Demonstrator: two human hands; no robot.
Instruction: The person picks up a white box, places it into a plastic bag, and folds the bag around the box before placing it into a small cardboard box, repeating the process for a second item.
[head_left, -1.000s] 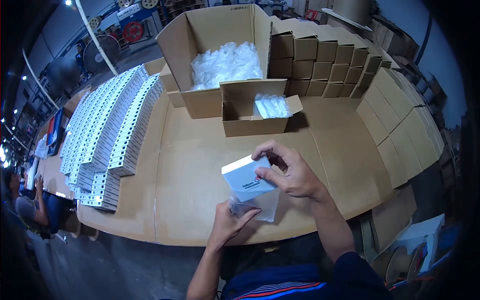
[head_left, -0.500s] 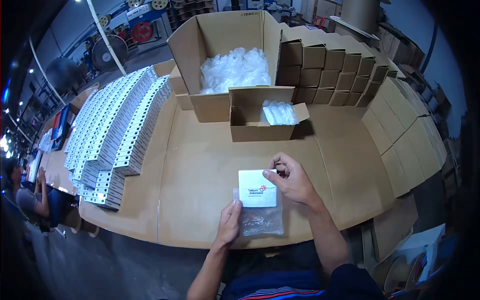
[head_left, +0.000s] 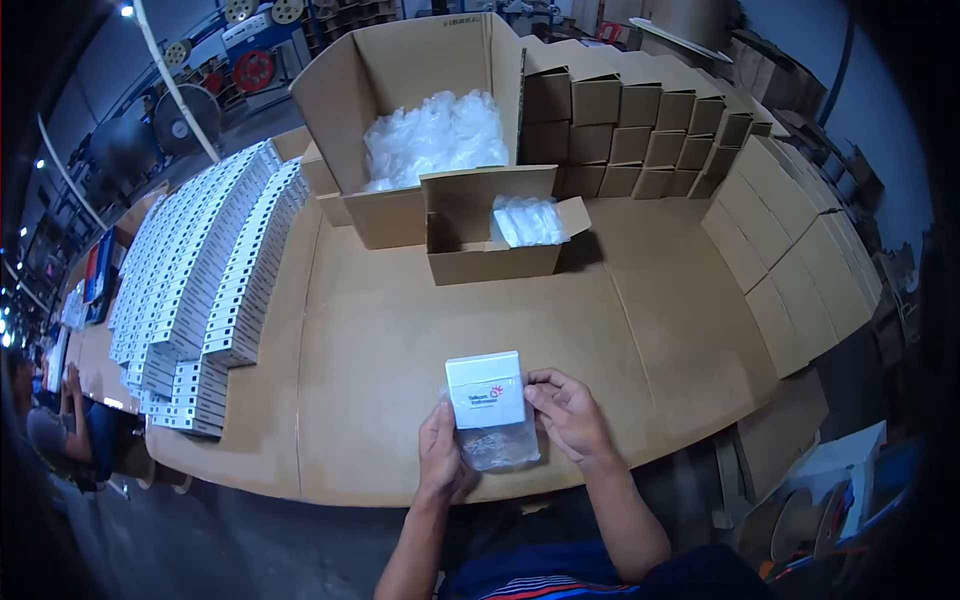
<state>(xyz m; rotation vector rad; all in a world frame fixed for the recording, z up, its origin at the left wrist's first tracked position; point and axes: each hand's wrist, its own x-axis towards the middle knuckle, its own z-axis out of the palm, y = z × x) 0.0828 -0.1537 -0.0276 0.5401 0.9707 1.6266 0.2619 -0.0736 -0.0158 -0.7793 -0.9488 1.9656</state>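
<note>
A small white box (head_left: 485,390) printed "Telkom Indonesia" is partly inside a clear plastic bag (head_left: 502,450), in front of me over the table. Its upper part stands out of the bag, and the lower bag hangs wrinkled. My left hand (head_left: 440,455) is closed on the bag's left side, thumb at the box edge. On the other side my right hand (head_left: 572,415) pinches the bag near its mouth, beside the box's right edge. Beyond them, an open cardboard carton (head_left: 495,268) holds bagged white boxes (head_left: 530,222).
A large open carton (head_left: 405,215) of clear plastic bags (head_left: 437,138) stands at the back. Stacked white boxes (head_left: 190,270) line the left of the cardboard-covered table (head_left: 400,330). Brown cartons (head_left: 650,140) are piled back right. A person (head_left: 65,430) sits far left.
My right hand has moved from the box's top right corner down to the bag's right side. The white box now tilts slightly. The whole view has shifted a little.
</note>
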